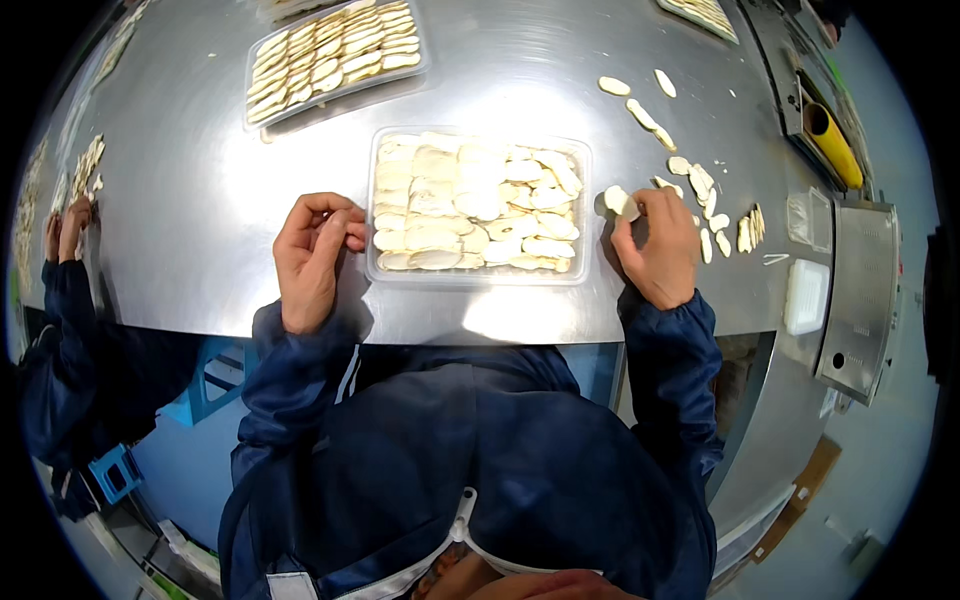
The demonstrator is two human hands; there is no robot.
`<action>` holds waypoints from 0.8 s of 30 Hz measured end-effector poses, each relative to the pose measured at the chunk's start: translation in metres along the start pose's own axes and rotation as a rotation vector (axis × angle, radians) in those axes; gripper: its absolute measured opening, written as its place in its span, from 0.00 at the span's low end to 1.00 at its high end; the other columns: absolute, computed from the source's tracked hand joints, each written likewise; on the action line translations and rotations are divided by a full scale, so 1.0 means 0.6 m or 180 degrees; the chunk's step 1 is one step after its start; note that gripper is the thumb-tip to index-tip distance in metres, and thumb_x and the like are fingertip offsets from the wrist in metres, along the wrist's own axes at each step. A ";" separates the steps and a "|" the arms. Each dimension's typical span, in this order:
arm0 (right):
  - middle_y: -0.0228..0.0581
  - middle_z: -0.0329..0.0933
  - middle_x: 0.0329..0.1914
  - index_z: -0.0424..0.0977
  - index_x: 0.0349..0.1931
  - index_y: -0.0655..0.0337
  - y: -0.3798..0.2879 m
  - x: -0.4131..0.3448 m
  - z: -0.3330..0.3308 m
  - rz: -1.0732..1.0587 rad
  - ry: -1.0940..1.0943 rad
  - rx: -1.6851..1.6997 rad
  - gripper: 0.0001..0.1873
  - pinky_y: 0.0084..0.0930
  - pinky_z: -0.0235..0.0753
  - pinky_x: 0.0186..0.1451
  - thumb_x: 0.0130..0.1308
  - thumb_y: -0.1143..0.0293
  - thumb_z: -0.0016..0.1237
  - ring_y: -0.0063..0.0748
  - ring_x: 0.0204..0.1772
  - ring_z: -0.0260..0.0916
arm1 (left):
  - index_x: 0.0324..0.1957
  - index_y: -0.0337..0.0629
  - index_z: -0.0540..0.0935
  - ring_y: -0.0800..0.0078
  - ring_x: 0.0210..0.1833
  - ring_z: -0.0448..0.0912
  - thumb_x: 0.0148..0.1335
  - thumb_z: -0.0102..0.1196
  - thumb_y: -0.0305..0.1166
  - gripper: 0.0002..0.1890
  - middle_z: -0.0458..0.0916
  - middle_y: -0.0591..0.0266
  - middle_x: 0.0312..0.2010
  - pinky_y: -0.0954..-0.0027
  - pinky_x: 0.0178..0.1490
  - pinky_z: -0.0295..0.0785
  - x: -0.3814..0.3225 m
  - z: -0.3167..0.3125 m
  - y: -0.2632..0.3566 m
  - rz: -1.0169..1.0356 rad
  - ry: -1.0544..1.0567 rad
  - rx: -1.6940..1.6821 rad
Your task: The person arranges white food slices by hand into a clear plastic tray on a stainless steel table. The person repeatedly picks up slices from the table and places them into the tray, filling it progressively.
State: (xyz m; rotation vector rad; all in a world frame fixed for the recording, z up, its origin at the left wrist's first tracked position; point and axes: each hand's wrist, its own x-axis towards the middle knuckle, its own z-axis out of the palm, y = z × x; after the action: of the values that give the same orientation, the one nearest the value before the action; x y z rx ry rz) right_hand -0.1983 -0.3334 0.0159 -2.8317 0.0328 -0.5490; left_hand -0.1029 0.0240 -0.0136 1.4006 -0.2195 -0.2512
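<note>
A clear plastic tray (480, 279) lies on the steel table before me, filled with overlapping rows of pale oval food slices (431, 238). Glare whitens part of the rows. My left hand (315, 259) is beside the tray's left edge, its fingers curled and the thumb against the index finger. I see nothing in it; whether its fingertips touch the rim I cannot tell. Right of the tray, my right hand (660, 244) pinches one pale slice (619, 202) between thumb and fingers, just above the tabletop. Several loose slices (701, 184) are scattered beyond that hand.
Another filled tray (334, 56) stands at the back left, and part of one (705, 16) at the back right. A small slice stack (750, 229), a white container (807, 297) and a steel appliance (855, 292) lie rightward. Another person's hands (71, 229) work at far left.
</note>
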 end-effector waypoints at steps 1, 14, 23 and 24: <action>0.45 0.70 0.33 0.72 0.38 0.64 -0.009 0.002 -0.004 0.0039 0.0091 0.0011 0.14 0.37 0.70 0.38 0.50 0.73 0.58 0.47 0.36 0.70 | 0.48 0.33 0.75 0.80 0.37 0.76 0.73 0.45 0.26 0.08 0.79 0.59 0.40 0.79 0.43 0.71 0.001 0.001 0.000 -0.0012 -0.0006 -0.0007; 0.43 0.69 0.31 0.71 0.34 0.65 -0.178 0.043 0.052 -0.0971 0.0054 0.0694 0.14 0.33 0.65 0.38 0.47 0.72 0.57 0.40 0.35 0.69 | 0.48 0.34 0.75 0.80 0.38 0.77 0.73 0.45 0.26 0.08 0.80 0.59 0.40 0.78 0.44 0.72 -0.002 -0.004 0.002 -0.0055 0.0009 0.0087; 0.43 0.70 0.32 0.71 0.35 0.64 -0.179 0.041 0.066 -0.0929 0.0046 0.0598 0.15 0.32 0.65 0.38 0.46 0.72 0.58 0.38 0.36 0.69 | 0.49 0.33 0.75 0.81 0.37 0.77 0.73 0.47 0.27 0.09 0.79 0.58 0.40 0.79 0.44 0.73 -0.002 -0.007 0.001 -0.0047 0.0013 0.0056; 0.43 0.71 0.33 0.72 0.35 0.64 -0.178 0.040 0.065 -0.0910 0.0073 0.0607 0.15 0.32 0.65 0.38 0.46 0.72 0.58 0.38 0.36 0.69 | 0.49 0.33 0.75 0.80 0.37 0.77 0.73 0.46 0.26 0.08 0.80 0.58 0.40 0.79 0.44 0.72 -0.001 -0.006 0.001 -0.0056 0.0010 0.0085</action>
State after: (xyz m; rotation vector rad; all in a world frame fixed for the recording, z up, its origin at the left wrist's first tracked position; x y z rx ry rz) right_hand -0.1641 -0.2221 0.0167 -2.6577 -0.4039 -0.6075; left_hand -0.1026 0.0275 -0.0137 1.4298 -0.2085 -0.2614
